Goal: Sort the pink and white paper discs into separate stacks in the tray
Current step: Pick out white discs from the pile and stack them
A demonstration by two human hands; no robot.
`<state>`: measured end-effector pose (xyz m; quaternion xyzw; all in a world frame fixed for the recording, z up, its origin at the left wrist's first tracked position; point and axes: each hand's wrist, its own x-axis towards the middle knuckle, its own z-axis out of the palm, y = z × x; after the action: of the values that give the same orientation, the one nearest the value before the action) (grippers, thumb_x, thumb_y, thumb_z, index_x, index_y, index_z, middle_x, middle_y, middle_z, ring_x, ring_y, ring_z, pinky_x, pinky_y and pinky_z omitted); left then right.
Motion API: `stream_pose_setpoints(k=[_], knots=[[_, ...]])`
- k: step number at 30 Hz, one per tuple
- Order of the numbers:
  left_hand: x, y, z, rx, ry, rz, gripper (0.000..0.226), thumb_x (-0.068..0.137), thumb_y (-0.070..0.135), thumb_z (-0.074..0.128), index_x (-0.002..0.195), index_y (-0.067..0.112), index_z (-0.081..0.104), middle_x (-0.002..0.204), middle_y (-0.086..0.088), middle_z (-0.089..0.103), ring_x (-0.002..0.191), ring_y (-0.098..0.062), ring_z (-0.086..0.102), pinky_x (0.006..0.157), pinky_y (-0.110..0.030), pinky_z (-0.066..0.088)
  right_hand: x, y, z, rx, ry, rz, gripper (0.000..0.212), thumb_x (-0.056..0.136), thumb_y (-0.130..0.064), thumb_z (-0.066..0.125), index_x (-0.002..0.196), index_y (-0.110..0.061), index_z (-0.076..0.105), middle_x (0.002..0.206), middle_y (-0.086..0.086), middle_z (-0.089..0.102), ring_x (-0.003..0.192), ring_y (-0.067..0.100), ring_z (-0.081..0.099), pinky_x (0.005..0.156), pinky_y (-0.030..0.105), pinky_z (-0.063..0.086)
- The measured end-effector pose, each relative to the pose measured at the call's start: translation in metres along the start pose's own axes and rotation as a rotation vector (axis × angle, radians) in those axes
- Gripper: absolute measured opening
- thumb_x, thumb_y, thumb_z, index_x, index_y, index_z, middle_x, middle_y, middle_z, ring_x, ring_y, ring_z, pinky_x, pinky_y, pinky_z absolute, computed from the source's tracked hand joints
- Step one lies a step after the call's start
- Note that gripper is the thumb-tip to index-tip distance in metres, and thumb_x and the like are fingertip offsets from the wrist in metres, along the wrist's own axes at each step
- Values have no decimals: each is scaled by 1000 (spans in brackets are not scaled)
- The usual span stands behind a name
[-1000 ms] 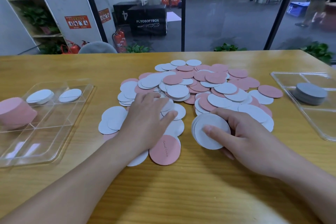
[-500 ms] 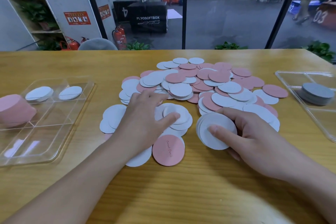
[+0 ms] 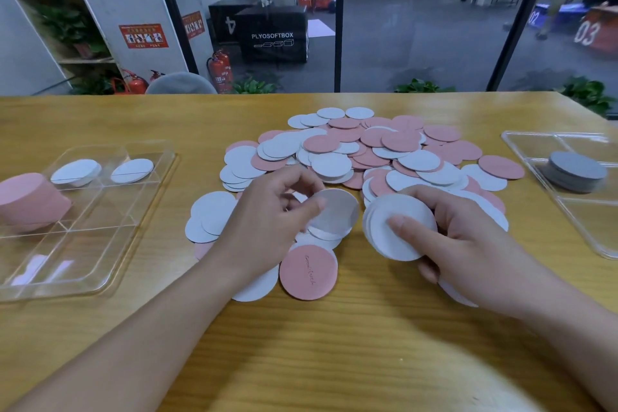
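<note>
From the head view, both hands work at the near edge of a loose pile of pink and white discs spread over the wooden tabletop. The left hand has its thumb and fingers curled round the edge of a single white disc, pinching it and holding it tilted just above the discs that lie beneath. The right hand grips a small stack of white discs, its thumb pressed flat on the top face and its fingers curled under the far rim. The lifted disc and the held stack are just beside each other, apart by a narrow gap.

Below the left hand, towards the person, a pink disc with faint handwriting lies flat, partly overlapping white ones. More white discs lie to the left of the left wrist.

Well to the left of the left hand is a clear divided tray. Its two far compartments each hold white discs, and a thick pink stack is at its left side, partly cut off by the frame edge; which compartment it occupies I cannot tell. Well to the right of the right hand is a second clear tray holding a stack of grey-looking discs, blurred.
</note>
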<state>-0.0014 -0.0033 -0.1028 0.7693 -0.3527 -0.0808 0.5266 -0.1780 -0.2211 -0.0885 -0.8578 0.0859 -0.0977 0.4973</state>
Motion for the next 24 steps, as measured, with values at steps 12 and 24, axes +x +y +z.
stream_pose_setpoints(k=[12,24], knots=[[-15,12,11,-263,-149,-19,40,94,-4,80,125,19,70,121,-3,72,87,-19,72,83,-30,58,1,9,1,59,-54,47,36,108,-61,59,114,-25,59,70,10,59,63,26,49,59,49,37],[-4,-3,6,152,11,38,17,105,19,72,114,32,77,107,12,77,97,-10,72,87,-35,59,-4,10,10,-299,-31,-93,19,105,-57,62,119,-45,65,106,-19,74,98,6,68,81,34,57]])
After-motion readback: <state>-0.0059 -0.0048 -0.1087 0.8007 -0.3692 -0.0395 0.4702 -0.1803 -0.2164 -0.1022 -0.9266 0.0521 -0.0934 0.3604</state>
